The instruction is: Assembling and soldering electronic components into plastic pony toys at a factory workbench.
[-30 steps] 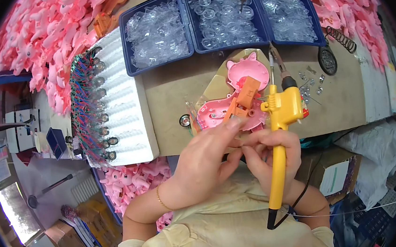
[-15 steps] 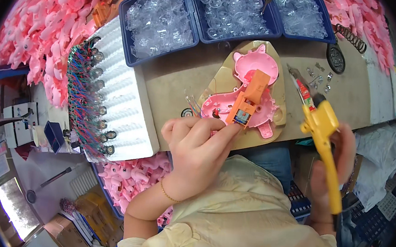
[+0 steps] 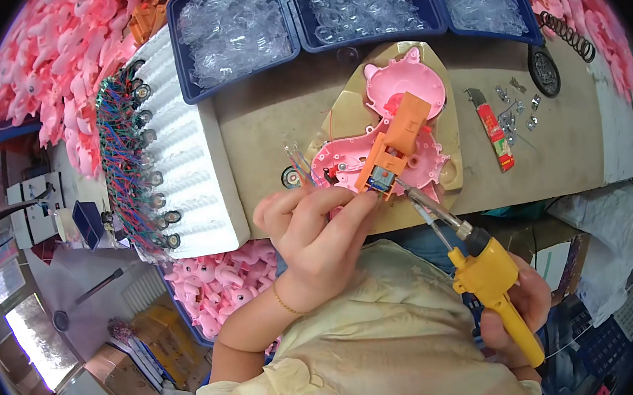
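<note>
A pink plastic toy shell half (image 3: 409, 89) lies open-side up on a tan shaped holder (image 3: 453, 142). Across it rests an orange plastic part (image 3: 407, 123) with a small blue-and-silver component (image 3: 382, 178) at its near end. My left hand (image 3: 317, 231) is closed in a pinch against that near end; whatever sits between the fingertips is hidden. In my right hand (image 3: 521, 309) is a yellow soldering gun (image 3: 487, 272), fingers wrapped round its handle. Its metal tip points left, close beside the component; whether they touch I cannot tell. A round speaker with wires (image 3: 292, 177) lies left of the shell.
Blue bins (image 3: 296, 15) of clear plastic pieces line the back. White ridged foam (image 3: 209, 180) at left carries several wired speakers. A red-sleeved cutter (image 3: 495, 138), small metal bits (image 3: 519, 106) and a coil stand (image 3: 544, 71) lie right. Pink shells (image 3: 66, 48) pile at far left.
My right hand has brought the soldering gun left and down, its tip now beside the orange part. The left hand keeps its pinch. The whole view has shifted slightly.
</note>
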A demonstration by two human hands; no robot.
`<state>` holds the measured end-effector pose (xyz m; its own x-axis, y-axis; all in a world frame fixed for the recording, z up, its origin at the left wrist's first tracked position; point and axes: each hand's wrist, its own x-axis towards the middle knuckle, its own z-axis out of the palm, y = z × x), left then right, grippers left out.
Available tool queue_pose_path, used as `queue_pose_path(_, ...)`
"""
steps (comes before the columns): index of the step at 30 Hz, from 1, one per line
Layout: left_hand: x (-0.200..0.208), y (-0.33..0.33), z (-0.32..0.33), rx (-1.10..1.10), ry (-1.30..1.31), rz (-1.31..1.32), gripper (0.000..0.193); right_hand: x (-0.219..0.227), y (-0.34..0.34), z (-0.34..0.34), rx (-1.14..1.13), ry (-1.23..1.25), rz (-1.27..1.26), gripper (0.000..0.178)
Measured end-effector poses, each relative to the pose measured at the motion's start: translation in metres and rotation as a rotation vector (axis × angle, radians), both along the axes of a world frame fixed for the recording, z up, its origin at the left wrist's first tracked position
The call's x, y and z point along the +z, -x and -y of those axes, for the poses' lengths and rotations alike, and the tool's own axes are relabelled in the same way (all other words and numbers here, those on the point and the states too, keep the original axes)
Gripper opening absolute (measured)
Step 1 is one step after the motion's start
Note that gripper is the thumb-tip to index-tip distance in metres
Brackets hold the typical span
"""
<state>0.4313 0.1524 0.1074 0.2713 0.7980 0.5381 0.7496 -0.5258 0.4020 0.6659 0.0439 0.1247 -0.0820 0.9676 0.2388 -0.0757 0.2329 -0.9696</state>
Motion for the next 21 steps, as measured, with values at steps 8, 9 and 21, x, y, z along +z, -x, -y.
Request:
queue_pose_path(8,0.004,0.002,0.000,-0.030,0.036,0.003,0.029,0.004,-0.001,-0.012,0.101,-0.070,0.084,0.069)
queue_pose_path(9,0.005,0.001,-0.001,-0.029,0.039,0.011,0.029,0.005,-0.001,-0.012,0.102,-0.069,0.084,0.069)
queue_pose_path(21,0.006,0.002,0.000,-0.032,0.058,0.012,0.030,0.006,0.005,-0.012,0.022,-0.054,0.097,0.049)
